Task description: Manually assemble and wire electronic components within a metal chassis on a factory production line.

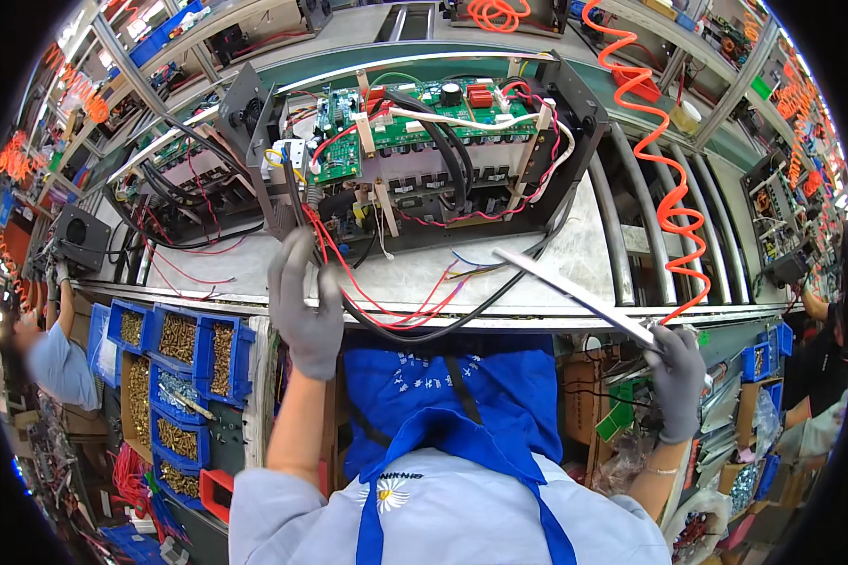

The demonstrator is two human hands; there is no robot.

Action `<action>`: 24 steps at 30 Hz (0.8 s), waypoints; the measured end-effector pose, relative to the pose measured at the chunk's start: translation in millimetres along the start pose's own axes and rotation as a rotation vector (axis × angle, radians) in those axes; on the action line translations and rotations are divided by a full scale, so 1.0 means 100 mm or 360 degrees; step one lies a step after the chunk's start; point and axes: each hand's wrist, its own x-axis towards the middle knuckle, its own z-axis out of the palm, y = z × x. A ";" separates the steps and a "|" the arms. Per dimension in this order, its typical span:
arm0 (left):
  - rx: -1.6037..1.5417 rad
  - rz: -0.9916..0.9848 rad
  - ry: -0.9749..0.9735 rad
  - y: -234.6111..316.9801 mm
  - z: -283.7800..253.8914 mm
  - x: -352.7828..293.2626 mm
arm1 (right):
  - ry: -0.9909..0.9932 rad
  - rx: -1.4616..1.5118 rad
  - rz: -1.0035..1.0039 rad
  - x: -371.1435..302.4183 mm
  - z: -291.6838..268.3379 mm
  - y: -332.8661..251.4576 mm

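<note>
My right hand (676, 381), in a grey glove, grips one end of a long flat pale metal strip (579, 299). The strip slants up and left over the bench, its far end above loose wire ends. My left hand (306, 306), also gloved in grey, is raised at the front left of an uncovered electrical unit (443, 155), fingers stretched out and thumb apart. Beside its fingers, red wires (353, 273) and a black cable (424, 337) hang from the unit. A green circuit board (339, 151) and white wires show inside the black housing.
Blue bins (174, 339) of brass-coloured screws stand at left. Metal rollers (669, 217) lie right of the unit, with a coiled orange air hose (674, 202) hanging over them. Another open unit (184, 179) sits at left. Other people work at both sides.
</note>
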 end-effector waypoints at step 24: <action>0.0553 0.1347 -0.0553 0.88 1.73 1.54 | 0.0452 0.1453 0.0165 0.31 0.46 -0.56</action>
